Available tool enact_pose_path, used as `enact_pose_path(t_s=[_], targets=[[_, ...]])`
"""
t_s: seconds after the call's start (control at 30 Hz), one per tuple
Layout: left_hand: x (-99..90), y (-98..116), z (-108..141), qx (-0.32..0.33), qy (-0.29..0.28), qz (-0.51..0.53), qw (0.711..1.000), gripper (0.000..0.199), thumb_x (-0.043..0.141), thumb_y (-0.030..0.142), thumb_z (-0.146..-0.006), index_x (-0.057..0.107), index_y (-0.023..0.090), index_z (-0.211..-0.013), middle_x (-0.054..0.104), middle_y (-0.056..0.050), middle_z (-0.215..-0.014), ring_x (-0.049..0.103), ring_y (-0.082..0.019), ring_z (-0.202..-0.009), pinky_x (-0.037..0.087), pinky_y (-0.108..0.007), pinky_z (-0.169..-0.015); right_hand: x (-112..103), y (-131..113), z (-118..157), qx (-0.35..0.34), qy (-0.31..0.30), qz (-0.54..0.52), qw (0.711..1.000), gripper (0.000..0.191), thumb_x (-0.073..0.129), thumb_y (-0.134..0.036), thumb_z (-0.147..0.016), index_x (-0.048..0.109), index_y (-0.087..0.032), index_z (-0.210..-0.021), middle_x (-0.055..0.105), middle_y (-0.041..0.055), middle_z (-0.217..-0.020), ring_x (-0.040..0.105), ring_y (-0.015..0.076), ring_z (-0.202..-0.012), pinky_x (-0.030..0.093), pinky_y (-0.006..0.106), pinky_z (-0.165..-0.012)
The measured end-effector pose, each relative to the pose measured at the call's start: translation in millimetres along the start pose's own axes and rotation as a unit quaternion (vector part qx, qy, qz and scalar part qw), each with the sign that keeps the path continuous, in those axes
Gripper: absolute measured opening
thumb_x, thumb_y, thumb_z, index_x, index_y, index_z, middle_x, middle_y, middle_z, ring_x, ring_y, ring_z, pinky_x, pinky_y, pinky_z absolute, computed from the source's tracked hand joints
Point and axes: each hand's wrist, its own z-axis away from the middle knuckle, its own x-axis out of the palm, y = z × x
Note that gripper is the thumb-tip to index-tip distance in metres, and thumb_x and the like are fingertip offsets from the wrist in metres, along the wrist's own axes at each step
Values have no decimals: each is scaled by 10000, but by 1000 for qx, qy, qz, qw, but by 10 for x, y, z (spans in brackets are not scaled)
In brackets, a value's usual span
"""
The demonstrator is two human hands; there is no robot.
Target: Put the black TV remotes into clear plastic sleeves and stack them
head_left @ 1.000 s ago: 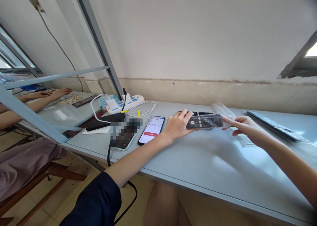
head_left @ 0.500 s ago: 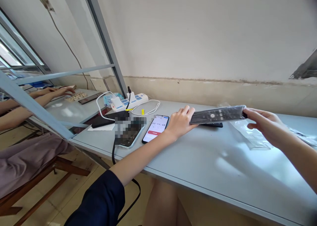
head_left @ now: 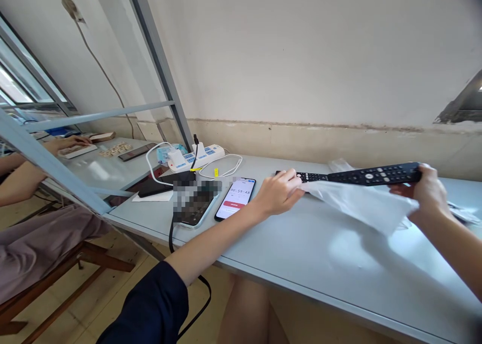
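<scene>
My right hand [head_left: 431, 193] grips one end of a black remote control [head_left: 376, 175], held bare above the table. A clear plastic bag [head_left: 361, 201] hangs from the closed fingers of my left hand [head_left: 280, 191], its far part stretching right below the remote. A second black remote [head_left: 312, 177] lies on the table behind my left hand, partly covered by it. Left of that hand is a phone [head_left: 236, 199] with a timer on its screen.
Another phone [head_left: 198, 203], a black power bank-like slab [head_left: 165, 182] and a white power strip [head_left: 198, 157] with cables stand to the left. More clear plastic [head_left: 465, 213] lies at the right. Beyond the metal frame [head_left: 160, 58], a co-worker's hands [head_left: 71, 143] rest near small pale pieces [head_left: 116, 149].
The remote has come out of its plastic bag, drawn to the right by my right hand. The emptied bag stays in my left hand.
</scene>
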Motion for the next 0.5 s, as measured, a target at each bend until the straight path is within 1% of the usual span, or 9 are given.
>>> enact_pose_path(t_s=[0.07, 0.13, 0.2, 0.27, 0.3, 0.37, 0.43, 0.5], targets=[[26, 0, -6, 103, -28, -24, 994, 336, 364, 391, -975, 581, 174, -839, 587, -34, -899, 575, -156, -810, 362, -229, -554, 138, -54, 125, 35, 1, -28, 999, 253, 424, -477, -738, 354, -253, -832, 440, -27, -596, 483, 127, -401, 391, 282, -402], [57, 25, -11, 179, -52, -47, 981, 375, 383, 443, -964, 584, 166, -812, 592, -37, -873, 571, -156, -784, 353, -238, -534, 270, -125, 267, 72, -17, -55, 996, 194, 435, -357, -748, 426, -238, -900, 519, 0, -656, 554, 138, -441, 403, 256, -400], [86, 75, -9, 213, -62, -58, 973, 405, 385, 469, -961, 588, 159, -798, 595, -39, -859, 569, -154, -762, 342, -247, -511, 372, -186, 398, 136, -66, -94, 984, 190, 416, -282, -775, 461, -233, -953, 568, 13, -713, 603, 145, -484, 413, 232, -395], [109, 140, 1, 229, -69, -53, 970, 411, 398, 483, -956, 593, 158, -797, 599, -36, -858, 570, -149, -747, 336, -251, -495, 434, -207, 497, 160, -107, -100, 976, 191, 401, -265, -798, 472, -232, -972, 583, 14, -746, 628, 151, -514, 433, 226, -395], [118, 174, 7, 238, -75, -47, 967, 411, 409, 490, -951, 596, 159, -796, 601, -34, -859, 571, -147, -741, 336, -251, -491, 450, -199, 530, 156, -129, -93, 975, 187, 404, -280, -807, 475, -230, -972, 587, 15, -762, 639, 156, -537, 454, 229, -404], [138, 232, 18, 252, -88, -34, 963, 410, 424, 498, -946, 601, 161, -793, 607, -30, -860, 575, -141, -732, 342, -251, -488, 458, -150, 566, 125, -177, -71, 974, 214, 445, -359, -809, 490, -226, -970, 602, 29, -824, 665, 176, -619, 510, 251, -450], [163, 272, 26, 261, -100, -24, 960, 405, 429, 494, -947, 606, 162, -795, 613, -27, -860, 581, -137, -726, 351, -249, -495, 447, -75, 570, 71, -222, -38, 972, 341, 532, -473, -763, 522, -220, -990, 616, 57, -932, 678, 204, -711, 555, 284, -506], [194, 290, 31, 262, -110, -16, 959, 397, 433, 487, -949, 610, 164, -799, 618, -27, -865, 589, -137, -736, 355, -248, -497, 433, -3, 556, 17, -259, 11, 966, 501, 632, -541, -682, 558, -213, -1053, 621, 86, -1030, 674, 219, -753, 576, 312, -543]])
